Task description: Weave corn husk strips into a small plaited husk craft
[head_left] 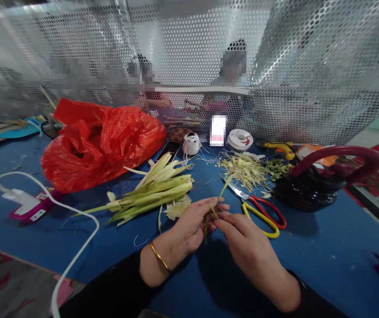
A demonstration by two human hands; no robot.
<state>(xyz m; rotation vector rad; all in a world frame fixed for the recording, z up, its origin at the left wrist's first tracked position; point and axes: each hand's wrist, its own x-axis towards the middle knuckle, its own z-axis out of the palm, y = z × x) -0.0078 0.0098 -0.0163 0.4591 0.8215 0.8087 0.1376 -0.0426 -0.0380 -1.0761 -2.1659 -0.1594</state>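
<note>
A person's left hand [192, 226] is lying near the bottom middle of the frame, palm partly up, with its fingers bending in and pinching a thin green plant strip [223, 191]. A shiny gold bangle [159, 256] is circling that wrist. The right hand [253, 245] is coming in from the lower right, its back facing up. Its fingers are closing down at the strip and seem to be pinching its lower part, though the fingertips are partly hiding the grip. The two hands are almost touching, and the strip is sticking up between them, just below the middle of the frame.

Left of the hands, a big pile of long, pale green husk leaves [156, 190] is resting on the flat blue table [308, 265]. Just right of the hands, metal scissors with one red and one yellow handle [258, 212] are lying flat. Above the scissors, a heap of small, dry, yellow-green scraps [245, 169] is sitting beside a shiny black pot with a dark red handle [306, 187], at the right of the frame.
</note>
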